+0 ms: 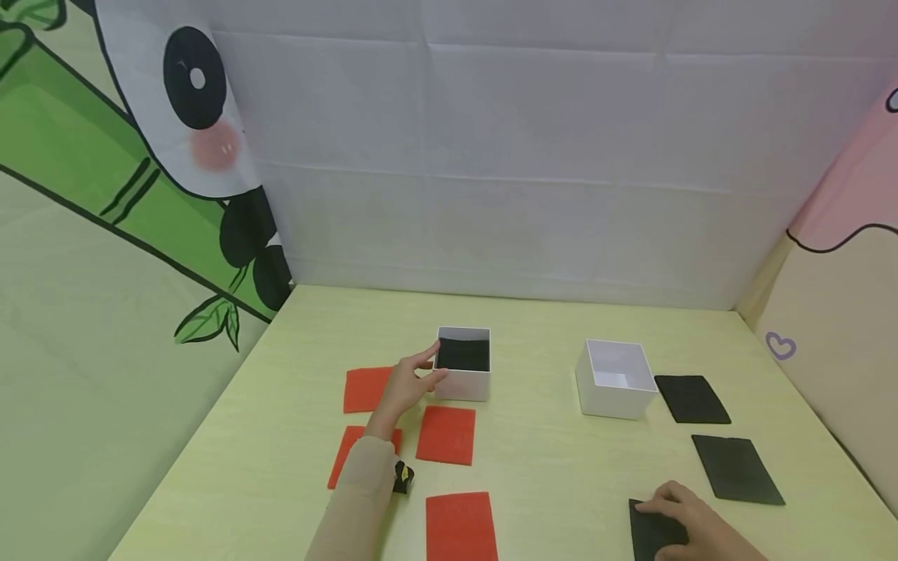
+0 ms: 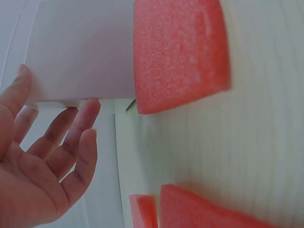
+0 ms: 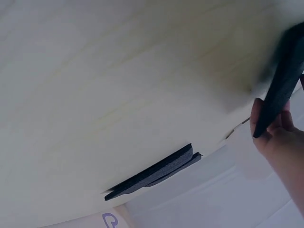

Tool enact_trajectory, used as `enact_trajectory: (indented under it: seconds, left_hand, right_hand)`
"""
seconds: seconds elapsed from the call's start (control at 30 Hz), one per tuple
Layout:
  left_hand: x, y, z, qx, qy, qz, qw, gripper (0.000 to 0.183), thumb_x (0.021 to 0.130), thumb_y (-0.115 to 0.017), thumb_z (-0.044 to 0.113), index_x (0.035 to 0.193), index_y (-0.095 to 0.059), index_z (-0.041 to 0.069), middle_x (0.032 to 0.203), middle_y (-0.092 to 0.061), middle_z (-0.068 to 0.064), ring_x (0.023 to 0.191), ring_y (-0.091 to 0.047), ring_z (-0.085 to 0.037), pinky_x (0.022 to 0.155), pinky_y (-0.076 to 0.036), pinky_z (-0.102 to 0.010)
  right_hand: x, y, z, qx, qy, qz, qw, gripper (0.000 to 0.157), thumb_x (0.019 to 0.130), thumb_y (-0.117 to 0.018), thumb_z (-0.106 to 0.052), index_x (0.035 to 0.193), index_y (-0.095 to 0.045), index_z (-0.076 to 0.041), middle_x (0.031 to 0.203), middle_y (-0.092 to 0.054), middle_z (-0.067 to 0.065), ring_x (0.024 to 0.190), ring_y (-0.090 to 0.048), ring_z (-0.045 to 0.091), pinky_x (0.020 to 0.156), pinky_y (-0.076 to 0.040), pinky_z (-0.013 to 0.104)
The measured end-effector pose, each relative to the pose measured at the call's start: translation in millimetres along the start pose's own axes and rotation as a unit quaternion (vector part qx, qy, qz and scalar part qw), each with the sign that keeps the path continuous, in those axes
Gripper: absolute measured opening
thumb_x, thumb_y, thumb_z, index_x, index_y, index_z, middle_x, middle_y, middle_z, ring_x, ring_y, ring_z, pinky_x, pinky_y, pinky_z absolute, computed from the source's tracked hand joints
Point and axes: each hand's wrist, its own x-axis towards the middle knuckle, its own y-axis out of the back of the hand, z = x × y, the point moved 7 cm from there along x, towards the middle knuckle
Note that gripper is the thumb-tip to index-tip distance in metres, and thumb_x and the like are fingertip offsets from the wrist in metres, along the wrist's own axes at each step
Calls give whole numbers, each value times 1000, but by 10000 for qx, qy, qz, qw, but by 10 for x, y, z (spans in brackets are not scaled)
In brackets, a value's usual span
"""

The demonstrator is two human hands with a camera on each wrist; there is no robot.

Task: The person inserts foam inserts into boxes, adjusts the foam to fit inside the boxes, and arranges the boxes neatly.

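Observation:
My left hand [image 1: 407, 386] grips the near left corner of a white open-topped box [image 1: 463, 386], thumb at the front wall and fingers along the left side. Inside that box lies a black square foam sheet [image 1: 463, 354]. At the near right, my right hand [image 1: 691, 526] holds another black foam sheet [image 1: 648, 534] between thumb and fingers. In the right wrist view this sheet [image 3: 285, 71] appears edge-on, tilted in the grasp. Red foam sheets [image 1: 446, 435] lie around the left forearm, one of them [image 2: 183, 52] close to the box in the left wrist view.
A second white box [image 1: 617, 401], with its bare bottom showing, stands at centre right. Two black sheets, a far one [image 1: 693, 399] and a nearer one [image 1: 738, 467], lie to its right. A large red sheet [image 1: 461, 526] is at the front. Cloth walls [image 1: 519, 156] enclose the table.

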Motion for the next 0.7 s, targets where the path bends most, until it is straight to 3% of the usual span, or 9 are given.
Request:
enact_trajectory:
  seconds: [0.23,0.37,0.5,0.7]
  left_hand:
    - [2,2,5,-20,-26,-2,10000,60,79,-68,27,134,-43,23,118,-53,-16,67,-60,-24,56,-41,-27]
    - [9,6,7,-26,-40,-44,10000,60,79,-68,26,134,-43,23,120,-52,-16,67,-61,-25,57,-43,-27]
    - [17,10,-3,-3,44,-111,9999,60,80,-67,28,134,-43,24,121,-51,-16,67,-62,-25,60,-43,-28]
    - [28,1,-16,-11,126,-181,9998,54,84,-61,32,134,-42,23,114,-56,-14,65,-62,-25,62,-44,-28]
  right_hand:
    - [9,28,6,116,347,-38,9993,43,77,-68,-27,116,-59,-14,94,-50,-7,81,-45,0,63,-44,23]
    - [25,66,-63,297,826,56,9961,41,80,-65,-13,120,-58,-11,94,-55,-5,79,-47,1,60,-44,23]
    - [60,134,-143,526,1199,405,9906,42,80,-60,5,120,-58,-7,94,-58,-2,77,-48,0,59,-42,20]
    - [97,239,-254,506,1610,1202,9783,57,71,-57,22,120,-57,-7,89,-60,2,74,-53,7,60,-40,15]
